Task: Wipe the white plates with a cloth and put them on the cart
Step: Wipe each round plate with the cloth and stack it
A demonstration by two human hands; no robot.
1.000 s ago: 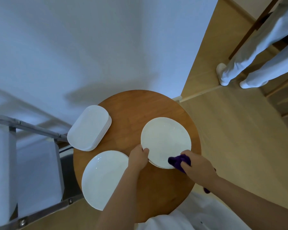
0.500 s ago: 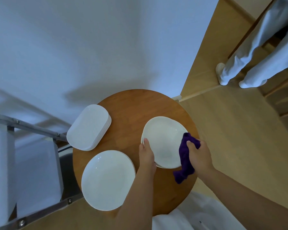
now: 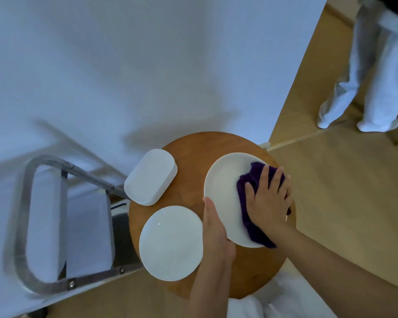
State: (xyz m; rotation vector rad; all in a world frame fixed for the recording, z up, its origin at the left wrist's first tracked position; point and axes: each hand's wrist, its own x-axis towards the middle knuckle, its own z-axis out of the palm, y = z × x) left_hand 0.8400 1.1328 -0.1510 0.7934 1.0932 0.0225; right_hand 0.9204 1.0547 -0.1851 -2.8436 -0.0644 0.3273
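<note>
The left hand (image 3: 213, 228) lies along the near-left rim of a round white plate (image 3: 225, 191), fingers straight and pressed together against the edge; whether the thumb hooks under the plate cannot be told. Just to its right, the right hand (image 3: 270, 198) lies flat on a purple cloth (image 3: 251, 228), fingers spread, pressing the cloth down on the right half of that plate. The cloth runs from beyond the fingertips back under the palm to the plate's near rim.

Left of the left hand, close beside its wrist, a second round white plate (image 3: 170, 243) rests on the round wooden table (image 3: 193, 180) that carries everything. Farther out and to the left of the held plate stands a stack of white rounded-rectangular dishes (image 3: 151, 176), apart from both round plates.

Well to the left of the hands, beyond the table edge, stands a metal-framed cart (image 3: 44, 281) with white panels. Behind the table rises a white wall (image 3: 147, 65). Far off to the right of the right hand, on the wooden floor (image 3: 342, 191), another person's legs (image 3: 365, 88) in pale trousers are visible.
</note>
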